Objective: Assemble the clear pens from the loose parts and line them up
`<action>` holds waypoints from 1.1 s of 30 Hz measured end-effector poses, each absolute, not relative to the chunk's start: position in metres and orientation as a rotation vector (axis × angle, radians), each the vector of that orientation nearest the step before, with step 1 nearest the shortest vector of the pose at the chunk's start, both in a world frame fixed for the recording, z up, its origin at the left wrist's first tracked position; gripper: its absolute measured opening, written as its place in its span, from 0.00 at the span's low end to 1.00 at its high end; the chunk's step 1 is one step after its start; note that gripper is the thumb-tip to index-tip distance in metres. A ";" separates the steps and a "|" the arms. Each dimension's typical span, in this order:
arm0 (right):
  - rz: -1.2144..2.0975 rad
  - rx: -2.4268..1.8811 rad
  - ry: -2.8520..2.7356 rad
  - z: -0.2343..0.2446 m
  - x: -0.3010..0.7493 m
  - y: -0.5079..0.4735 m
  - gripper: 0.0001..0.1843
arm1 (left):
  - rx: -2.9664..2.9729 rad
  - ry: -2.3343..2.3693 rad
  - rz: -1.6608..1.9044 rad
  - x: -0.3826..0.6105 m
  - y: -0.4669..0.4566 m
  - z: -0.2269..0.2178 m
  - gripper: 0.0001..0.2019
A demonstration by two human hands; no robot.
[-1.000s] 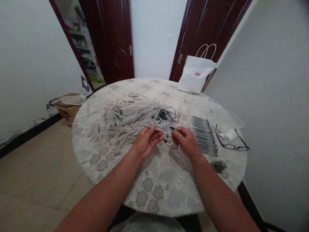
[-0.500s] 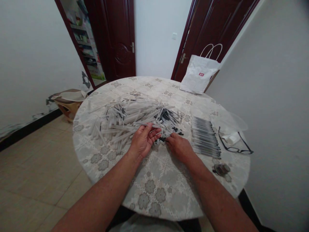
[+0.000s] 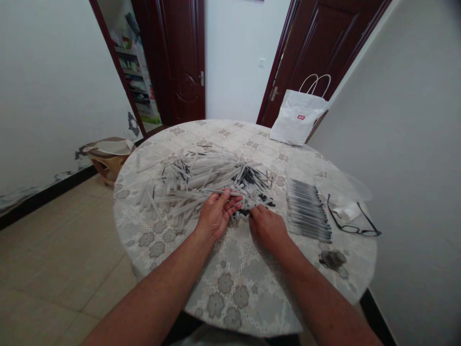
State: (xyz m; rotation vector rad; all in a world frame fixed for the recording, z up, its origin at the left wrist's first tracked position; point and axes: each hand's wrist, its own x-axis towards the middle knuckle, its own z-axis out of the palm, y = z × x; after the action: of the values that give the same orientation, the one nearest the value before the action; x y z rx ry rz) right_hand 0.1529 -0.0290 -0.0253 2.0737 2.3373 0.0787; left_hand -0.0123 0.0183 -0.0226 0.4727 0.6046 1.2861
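A heap of whitish, see-through pen barrels (image 3: 190,198) spreads over the table in front of me. My left hand (image 3: 216,216) is at its near edge, palm partly up, with one pen barrel (image 3: 234,193) pinched between thumb and fingers. Close by on the right, my right hand (image 3: 268,225) rests low over the cloth with its fingers curled together. Its fingertips are beside small black parts (image 3: 245,212); what they hold, if anything, is hidden. Dark slim pieces (image 3: 248,176) lie among the barrels. A neat row of dark-cored pens (image 3: 309,211) lies right of my right hand.
A patterned cloth covers the round table (image 3: 225,307). On the right are black-framed glasses (image 3: 355,230), a crumpled white tissue (image 3: 347,211), clear plastic film and a small dark object (image 3: 333,259). A white paper bag (image 3: 298,117) stands at the back right.
The whole view has shifted slightly down and right in the frame. My right hand's fingers have turned a little, staying by the black parts. My left hand keeps the same pen barrel.
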 end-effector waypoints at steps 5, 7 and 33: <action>0.099 2.085 2.351 -0.034 0.157 -0.026 0.11 | 0.498 0.612 1.269 -0.012 0.016 -0.021 0.15; 0.095 2.103 2.366 -0.036 0.158 -0.026 0.10 | 0.502 0.618 1.266 -0.012 0.016 -0.021 0.15; -1.805 2.732 2.794 -0.038 0.155 -0.023 0.15 | 0.653 0.641 1.167 -0.005 0.010 -0.029 0.16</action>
State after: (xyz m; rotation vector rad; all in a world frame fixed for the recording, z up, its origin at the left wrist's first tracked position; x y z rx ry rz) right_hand 0.1551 -0.0235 -0.0378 2.7318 2.7944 -1.8051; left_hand -0.0055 0.0102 -0.0288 0.6527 0.6414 1.1670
